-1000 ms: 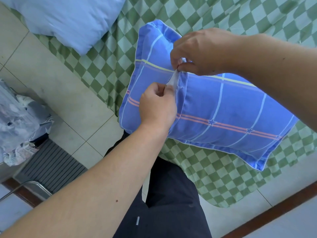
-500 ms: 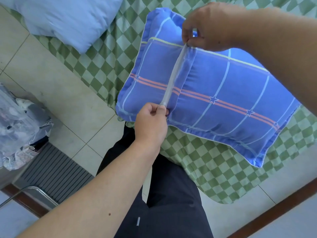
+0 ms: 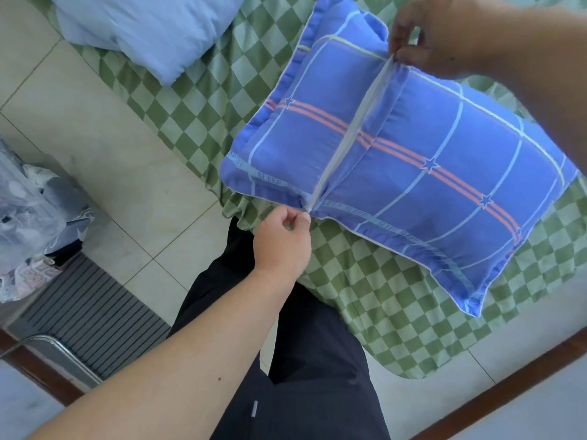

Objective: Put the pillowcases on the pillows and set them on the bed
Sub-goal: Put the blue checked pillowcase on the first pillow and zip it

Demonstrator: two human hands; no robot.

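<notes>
The blue plaid pillowcase (image 3: pixel 413 160), already filled by its pillow, lay on the green checkered bedsheet (image 3: pixel 365 296) at the near edge of the bed, its long side running from far left to near right. A pale zipper seam (image 3: pixel 346 134) crossed it from the far edge to the near edge. The left hand (image 3: pixel 282 242) pinched the near end of that seam between thumb and curled fingers, where the case's frilled border overhung the sheet's edge. The right hand (image 3: pixel 444 36) pinched the far end of the seam with thumb and forefinger, its forearm reaching in from the right and covering the case's far right corner.

A second, pale blue pillow (image 3: pixel 143 30) rested on the sheet at the far left, apart from the plaid one. Beige floor tiles (image 3: pixel 95 147) showed to the left of the bed. A heap of patterned grey-blue fabric (image 3: pixel 35 214) sat at the left edge above a dark ribbed surface (image 3: pixel 92 319) with a metal rail (image 3: pixel 63 354) beside it. The person's dark trousers (image 3: pixel 311 376) stood against the near edge of the bed.
</notes>
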